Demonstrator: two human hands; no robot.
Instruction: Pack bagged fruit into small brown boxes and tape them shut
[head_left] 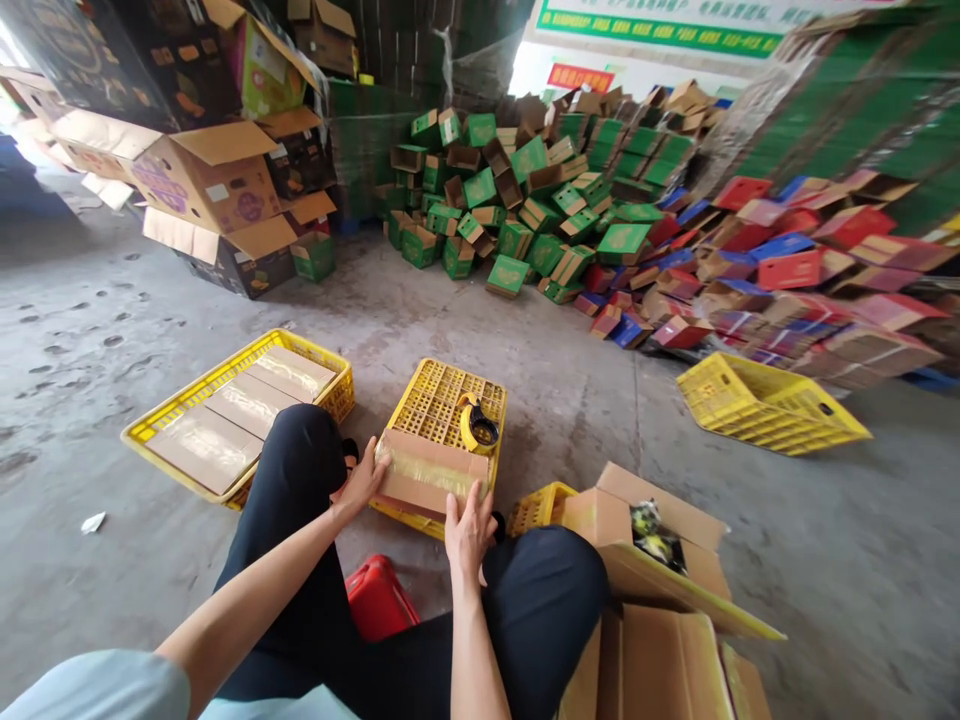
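Note:
A small brown cardboard box (431, 472), taped across its top with clear tape, lies on an upturned yellow plastic crate (439, 395) between my knees. My left hand (362, 480) presses against the box's left end. My right hand (469, 530) rests flat on its near right edge, fingers spread. A yellow tape dispenser (478, 425) sits on the crate just beyond the box.
A yellow crate (161, 415) at the left holds several taped boxes. An open carton (652, 560) stands by my right knee, a red stool (379, 600) under me. Another yellow crate (769, 405) lies at the right. Piles of green, red and blue boxes (600, 220) fill the back.

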